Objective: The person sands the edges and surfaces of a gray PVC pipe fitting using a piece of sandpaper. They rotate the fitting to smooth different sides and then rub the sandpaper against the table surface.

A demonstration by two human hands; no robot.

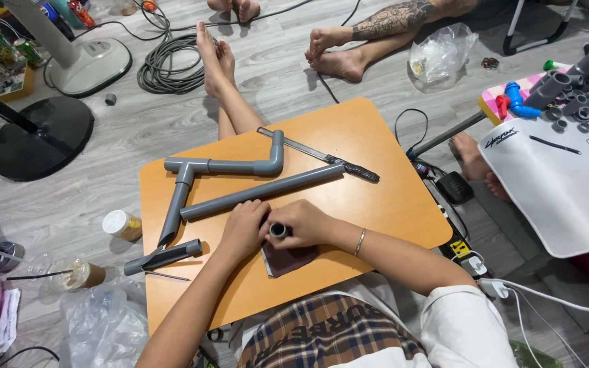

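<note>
My right hand [306, 223] grips a short grey pipe fitting [278, 230] with its open end up, pressed on a dark sheet of sandpaper [288, 259] on the small orange table [349, 136]. My left hand [243, 227] rests against the fitting and the sandpaper's left edge. Just beyond my hands lies a long grey pipe [264, 190]. Behind it sits a joined pipe assembly [213, 165] with a tee and an elbow. A thin saw blade with a wrapped handle [328, 159] lies at the far side.
A short pipe piece [163, 257] overhangs the table's left edge. A glue jar [121, 224] and a drink cup [80, 275] stand on the floor to the left. Other people's bare feet [216, 58] rest beyond the table. A white tray and grey fittings [581, 88] lie right.
</note>
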